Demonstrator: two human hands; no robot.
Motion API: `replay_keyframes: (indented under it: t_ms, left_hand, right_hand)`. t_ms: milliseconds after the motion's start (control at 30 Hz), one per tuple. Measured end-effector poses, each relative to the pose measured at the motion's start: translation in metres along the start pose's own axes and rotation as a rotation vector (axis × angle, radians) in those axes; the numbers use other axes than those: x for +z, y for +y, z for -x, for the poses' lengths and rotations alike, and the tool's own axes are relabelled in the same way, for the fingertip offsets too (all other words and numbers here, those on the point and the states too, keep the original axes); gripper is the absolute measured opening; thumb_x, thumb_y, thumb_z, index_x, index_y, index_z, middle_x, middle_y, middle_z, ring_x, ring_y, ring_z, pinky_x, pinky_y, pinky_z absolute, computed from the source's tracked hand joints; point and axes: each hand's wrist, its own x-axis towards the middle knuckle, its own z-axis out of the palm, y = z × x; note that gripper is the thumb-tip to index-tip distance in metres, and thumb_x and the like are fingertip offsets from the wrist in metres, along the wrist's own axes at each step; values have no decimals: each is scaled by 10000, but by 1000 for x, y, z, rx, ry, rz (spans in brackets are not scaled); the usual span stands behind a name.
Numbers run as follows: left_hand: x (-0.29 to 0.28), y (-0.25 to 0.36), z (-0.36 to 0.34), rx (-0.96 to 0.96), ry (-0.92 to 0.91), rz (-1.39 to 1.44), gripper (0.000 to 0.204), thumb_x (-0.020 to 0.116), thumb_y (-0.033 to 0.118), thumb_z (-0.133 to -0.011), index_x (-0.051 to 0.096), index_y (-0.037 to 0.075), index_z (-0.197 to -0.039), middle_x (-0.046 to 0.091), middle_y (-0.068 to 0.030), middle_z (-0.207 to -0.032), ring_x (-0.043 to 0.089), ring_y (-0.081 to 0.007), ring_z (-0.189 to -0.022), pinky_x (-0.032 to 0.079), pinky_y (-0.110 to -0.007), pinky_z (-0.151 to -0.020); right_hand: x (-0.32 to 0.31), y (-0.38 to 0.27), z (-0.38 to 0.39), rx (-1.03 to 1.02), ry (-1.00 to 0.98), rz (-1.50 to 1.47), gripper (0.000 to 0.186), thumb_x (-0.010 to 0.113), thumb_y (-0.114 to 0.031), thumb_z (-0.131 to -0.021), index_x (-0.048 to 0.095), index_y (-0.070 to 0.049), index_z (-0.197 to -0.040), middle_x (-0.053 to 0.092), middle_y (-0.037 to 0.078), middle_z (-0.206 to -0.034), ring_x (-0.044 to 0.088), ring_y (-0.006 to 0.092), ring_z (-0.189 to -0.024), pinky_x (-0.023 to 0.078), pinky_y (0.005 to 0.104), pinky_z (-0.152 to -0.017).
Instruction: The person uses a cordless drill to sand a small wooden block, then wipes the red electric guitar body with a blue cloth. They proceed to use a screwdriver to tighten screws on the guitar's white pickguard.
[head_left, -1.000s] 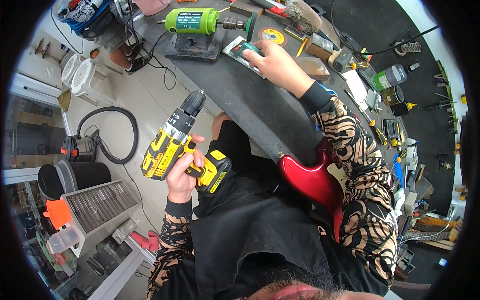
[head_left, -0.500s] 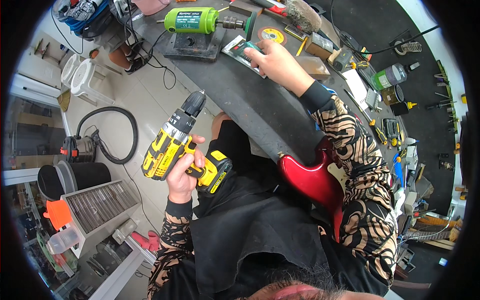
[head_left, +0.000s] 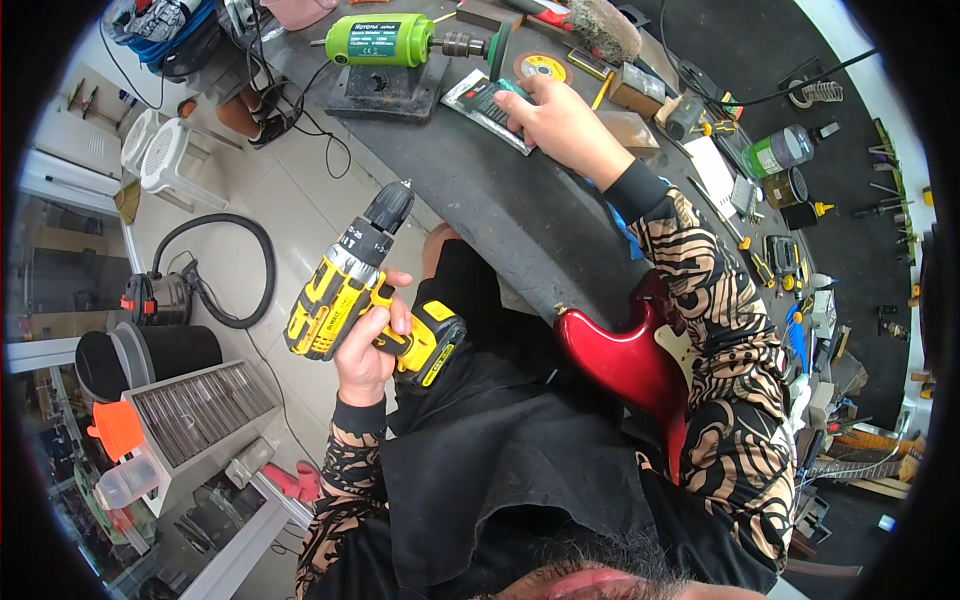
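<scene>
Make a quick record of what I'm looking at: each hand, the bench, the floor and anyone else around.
Left hand: grips a yellow-and-black cordless drill, chuck upward in the picture
Right hand: fingers on a flat package; grip unclear
Bench: green motor, yellow-and-red disc
Bench edge: red guitar body
Floor: vacuum cleaner, white stools
Other person: legs visible, upper left

Our right hand (head_left: pixel 570 122) hides part of the packet (head_left: pixel 477 98), our sleeve (head_left: pixel 715 285) some of the guitar (head_left: pixel 612 350); we see the pink tub (head_left: pixel 298 11) cut off above.
</scene>
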Motion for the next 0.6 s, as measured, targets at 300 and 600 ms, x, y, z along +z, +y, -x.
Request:
replay_keyframes:
  t_ms: [300, 600]
  left_hand:
    - [-1, -3, 1, -1, -8, 11, 484, 667, 130, -966, 569, -32, -1412, 686, -227, -1308, 643, -161, -777, 545, -323, -757]
    - [1, -2, 1, -10, 9, -1, 487, 684, 155, -954, 583, -32, -1392, 685, -222, -1305, 631, -161, -763, 538, -318, -738]
  right_hand:
    - [-5, 1, 0, -16, 52, -16, 440, 703, -344, -1052, 697, 95, -1086, 754, 130, -823, 731, 199, -736, 581, 362, -708]
    - [-7, -8, 2, 18, 28, -5, 448, 705, -350, -1056, 692, 95, -1107, 751, 122, -825, 713, 180, -695, 575, 345, -677]
